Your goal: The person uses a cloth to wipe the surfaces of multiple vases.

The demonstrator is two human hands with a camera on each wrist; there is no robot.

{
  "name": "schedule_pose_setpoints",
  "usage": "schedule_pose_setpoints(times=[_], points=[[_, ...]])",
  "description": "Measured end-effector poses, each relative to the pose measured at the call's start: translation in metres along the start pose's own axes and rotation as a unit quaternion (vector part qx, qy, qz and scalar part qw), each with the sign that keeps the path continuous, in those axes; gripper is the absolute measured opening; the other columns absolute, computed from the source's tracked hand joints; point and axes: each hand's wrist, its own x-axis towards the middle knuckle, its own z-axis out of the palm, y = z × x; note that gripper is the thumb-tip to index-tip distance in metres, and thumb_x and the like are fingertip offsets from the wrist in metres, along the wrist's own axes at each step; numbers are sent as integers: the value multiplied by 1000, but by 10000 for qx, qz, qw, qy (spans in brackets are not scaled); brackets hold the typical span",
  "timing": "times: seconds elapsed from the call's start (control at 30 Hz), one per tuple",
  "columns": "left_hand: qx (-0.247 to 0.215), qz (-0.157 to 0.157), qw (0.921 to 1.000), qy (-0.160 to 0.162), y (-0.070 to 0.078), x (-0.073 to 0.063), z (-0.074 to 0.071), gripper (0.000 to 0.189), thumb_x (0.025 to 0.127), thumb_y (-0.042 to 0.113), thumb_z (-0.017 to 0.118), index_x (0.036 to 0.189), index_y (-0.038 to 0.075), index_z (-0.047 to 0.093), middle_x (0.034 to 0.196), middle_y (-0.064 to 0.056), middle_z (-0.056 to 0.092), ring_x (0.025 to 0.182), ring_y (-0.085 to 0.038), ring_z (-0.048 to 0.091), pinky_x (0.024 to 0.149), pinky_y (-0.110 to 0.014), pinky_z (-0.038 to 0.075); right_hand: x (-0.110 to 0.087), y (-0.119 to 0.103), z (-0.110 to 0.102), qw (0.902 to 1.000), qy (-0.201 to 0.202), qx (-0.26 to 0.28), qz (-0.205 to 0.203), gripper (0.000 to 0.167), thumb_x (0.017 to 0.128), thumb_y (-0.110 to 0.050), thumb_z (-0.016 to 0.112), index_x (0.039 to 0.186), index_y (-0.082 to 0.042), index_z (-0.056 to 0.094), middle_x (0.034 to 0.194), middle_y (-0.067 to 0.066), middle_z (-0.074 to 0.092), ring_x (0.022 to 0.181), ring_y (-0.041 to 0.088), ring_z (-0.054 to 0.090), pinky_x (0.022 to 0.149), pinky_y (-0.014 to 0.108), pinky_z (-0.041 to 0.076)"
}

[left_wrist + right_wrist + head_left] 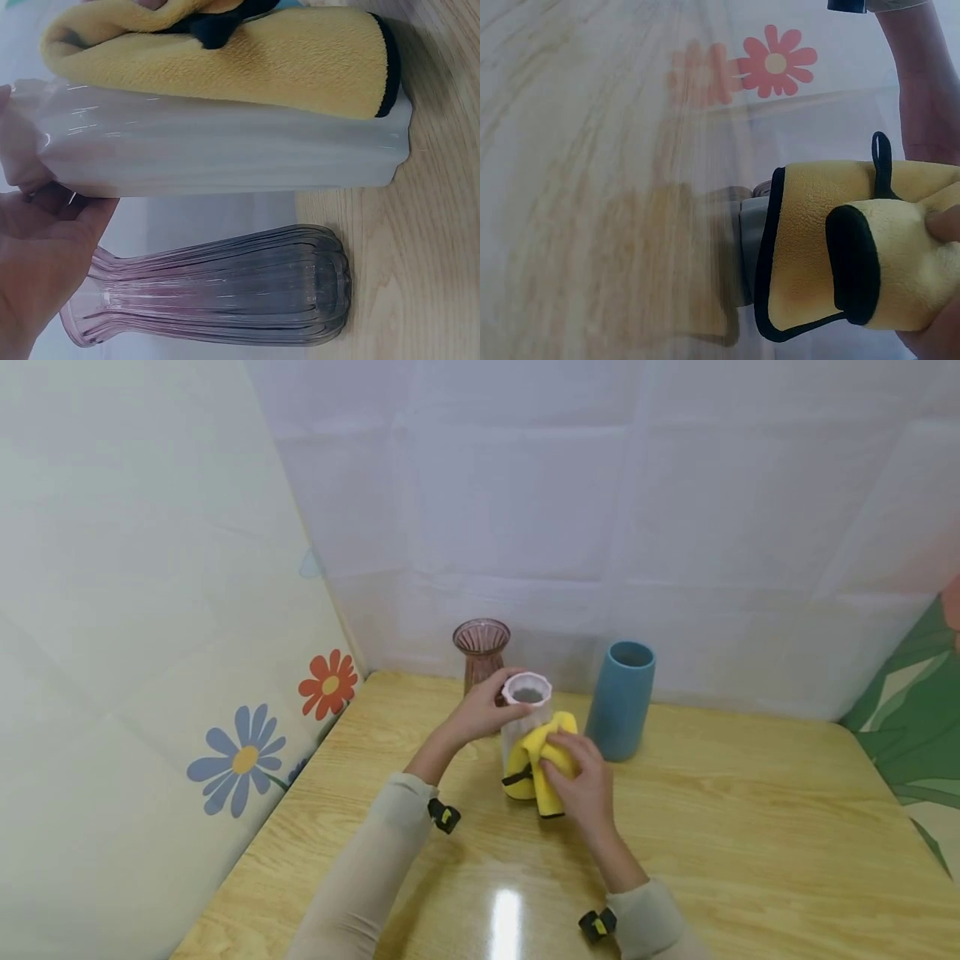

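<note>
A white vase (225, 154) with a scalloped rim stands upright on the table. My left hand (486, 708) grips it near the top, thumb and fingers around the neck. In my right hand (588, 781) is a yellow cloth (558, 752) with black edging, pinched and pressed against the vase's right side. The right wrist view shows the cloth (810, 247) draped over the vase, hiding most of it; the black hanging loop sticks out. Behind my left hand stands a pink-purple ribbed glass vase (482, 647), also seen whole in the left wrist view.
A blue vase (622, 702) stands just right of my right hand. The wooden table (750, 827) ends at a white cloth backdrop (525, 502). At the left hangs a sheet with printed flowers (244, 760).
</note>
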Motion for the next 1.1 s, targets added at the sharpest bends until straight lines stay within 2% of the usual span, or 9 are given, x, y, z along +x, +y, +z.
schedule_pose_setpoints(times=[0.27, 0.53, 0.73, 0.93, 1.0, 1.1], points=[[-29, 153, 9997, -200, -2, 2, -2, 64, 92, 20, 75, 148, 8, 46, 129, -13, 62, 112, -25, 62, 93, -38, 54, -6, 5, 0, 10000, -9, -75, -1, 38, 76, 3, 84, 111, -8, 75, 120, 11, 70, 116, 31, 63, 104, 49, 49], [-405, 201, 9985, -321, -4, 5, -5, 62, 92, 15, 75, 147, 6, 47, 128, -15, 62, 111, -26, 62, 92, -37, 54, -9, 7, 3, 9991, 29, -366, -224, 35, 74, 2, 85, 107, -8, 76, 112, 10, 71, 108, 30, 66, 96, 49, 52], [-747, 130, 9961, -461, -7, 6, -6, 61, 92, 12, 73, 147, 6, 47, 129, -17, 61, 114, -27, 61, 94, -37, 54, -12, 9, 3, 9983, -49, -531, -228, 35, 73, 2, 85, 105, -8, 76, 106, 8, 72, 102, 28, 66, 92, 49, 54], [-947, 84, 9923, -791, -7, 8, -11, 65, 94, 10, 69, 153, 8, 41, 134, -19, 57, 119, -29, 58, 97, -38, 53, -15, 6, 1, 9988, -101, -479, -98, 34, 75, 2, 84, 107, -8, 77, 110, 8, 72, 107, 30, 66, 98, 50, 52], [-1083, 45, 9906, -831, -6, 7, -11, 69, 95, 10, 68, 156, 9, 36, 137, -18, 55, 122, -29, 57, 99, -39, 51, -15, 0, -4, 9992, -25, -395, -66, 35, 75, 2, 84, 108, -9, 77, 113, 8, 72, 110, 30, 65, 101, 46, 51], [-1217, -62, 9902, -688, -3, 4, -6, 76, 95, 11, 69, 160, 12, 29, 139, -17, 52, 123, -28, 55, 102, -39, 50, -10, -11, -14, 9992, 179, -295, -197, 37, 76, 3, 83, 110, -10, 77, 118, 9, 71, 114, 30, 65, 101, 29, 51]])
